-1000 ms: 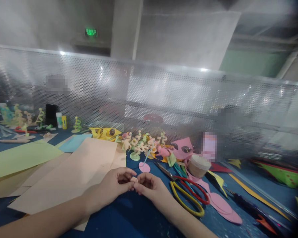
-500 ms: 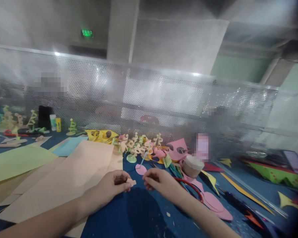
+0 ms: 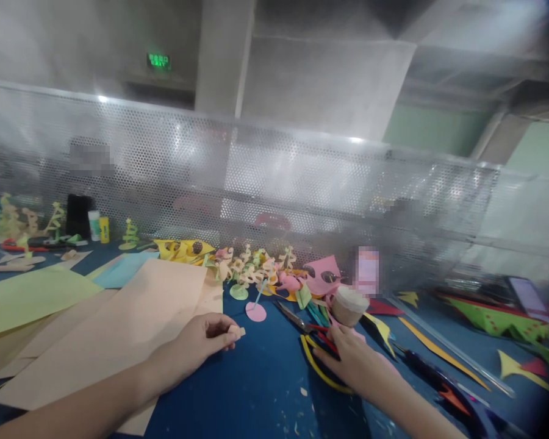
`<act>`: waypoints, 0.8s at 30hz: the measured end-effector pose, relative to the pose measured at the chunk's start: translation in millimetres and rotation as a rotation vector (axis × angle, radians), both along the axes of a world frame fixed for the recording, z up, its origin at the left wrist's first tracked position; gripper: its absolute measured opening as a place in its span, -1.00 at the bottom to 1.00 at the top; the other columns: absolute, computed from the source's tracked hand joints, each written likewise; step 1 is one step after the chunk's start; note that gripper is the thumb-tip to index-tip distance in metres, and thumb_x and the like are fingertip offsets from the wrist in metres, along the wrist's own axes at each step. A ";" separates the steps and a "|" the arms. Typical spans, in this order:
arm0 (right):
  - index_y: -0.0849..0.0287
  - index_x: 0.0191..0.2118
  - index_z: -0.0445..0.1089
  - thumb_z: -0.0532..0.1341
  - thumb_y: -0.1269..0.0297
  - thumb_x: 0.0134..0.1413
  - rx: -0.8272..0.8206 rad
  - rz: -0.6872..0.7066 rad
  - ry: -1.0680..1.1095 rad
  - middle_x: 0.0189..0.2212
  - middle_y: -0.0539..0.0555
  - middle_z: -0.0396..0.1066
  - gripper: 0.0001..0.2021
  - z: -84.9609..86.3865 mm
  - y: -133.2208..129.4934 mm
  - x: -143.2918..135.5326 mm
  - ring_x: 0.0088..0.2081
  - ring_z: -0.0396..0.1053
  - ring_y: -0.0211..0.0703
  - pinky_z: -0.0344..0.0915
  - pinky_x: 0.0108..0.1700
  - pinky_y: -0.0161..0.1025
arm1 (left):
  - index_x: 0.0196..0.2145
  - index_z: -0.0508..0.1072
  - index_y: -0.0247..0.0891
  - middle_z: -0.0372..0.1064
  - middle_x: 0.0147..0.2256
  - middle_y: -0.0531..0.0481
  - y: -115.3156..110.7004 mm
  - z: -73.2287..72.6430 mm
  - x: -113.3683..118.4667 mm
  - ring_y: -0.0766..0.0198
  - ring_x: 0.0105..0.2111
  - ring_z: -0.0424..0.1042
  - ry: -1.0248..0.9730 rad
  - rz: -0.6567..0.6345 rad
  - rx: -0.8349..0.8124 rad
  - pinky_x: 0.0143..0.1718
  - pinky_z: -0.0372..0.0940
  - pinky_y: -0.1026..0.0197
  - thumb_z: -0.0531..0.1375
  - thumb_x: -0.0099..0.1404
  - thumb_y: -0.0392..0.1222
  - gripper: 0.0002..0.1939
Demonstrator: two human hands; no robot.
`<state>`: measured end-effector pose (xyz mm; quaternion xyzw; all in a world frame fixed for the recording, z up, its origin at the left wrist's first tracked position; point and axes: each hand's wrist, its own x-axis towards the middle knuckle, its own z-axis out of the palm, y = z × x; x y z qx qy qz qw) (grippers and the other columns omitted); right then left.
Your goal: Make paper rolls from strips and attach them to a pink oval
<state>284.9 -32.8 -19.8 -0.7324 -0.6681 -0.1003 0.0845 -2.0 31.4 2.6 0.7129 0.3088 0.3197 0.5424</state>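
My left hand (image 3: 213, 338) is closed in a pinch on a small pale paper piece (image 3: 242, 331), whose tip sticks out past the thumb and finger. It hovers by the edge of a large peach paper sheet (image 3: 165, 292). My right hand (image 3: 348, 356) is closed at the handles of a pair of scissors (image 3: 296, 317), with the thumb at the yellow loop and the fingers over the red one. The scissors lie with their blades pointing away to the left. Beyond the hands stands a pink paper disc (image 3: 256, 311) with a thin blue stem.
Curled paper figures (image 3: 251, 262) crowd the back middle. A lidded cup (image 3: 349, 306) stands behind my right hand. A dark blue tool (image 3: 421, 366) and a clear rod (image 3: 457, 344) lie to the right. Glue sticks (image 3: 94, 225) stand at the back left.
My right hand has moved right, away from my left hand, down onto the scissors' handles. My left hand keeps its pinch on the paper piece.
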 end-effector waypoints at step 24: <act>0.17 -0.49 0.31 0.16 0.03 -0.07 -0.037 0.444 1.237 -0.53 0.00 0.33 -0.72 16.2 3.3 -119.5 -0.44 0.31 -0.19 0.24 -0.38 -0.31 | -0.47 0.38 -0.28 0.34 -0.53 0.08 -9.4 -2.9 7.0 0.34 -0.47 0.32 -0.109 -0.116 -0.089 -0.34 0.21 0.26 0.25 0.02 -0.12 -0.81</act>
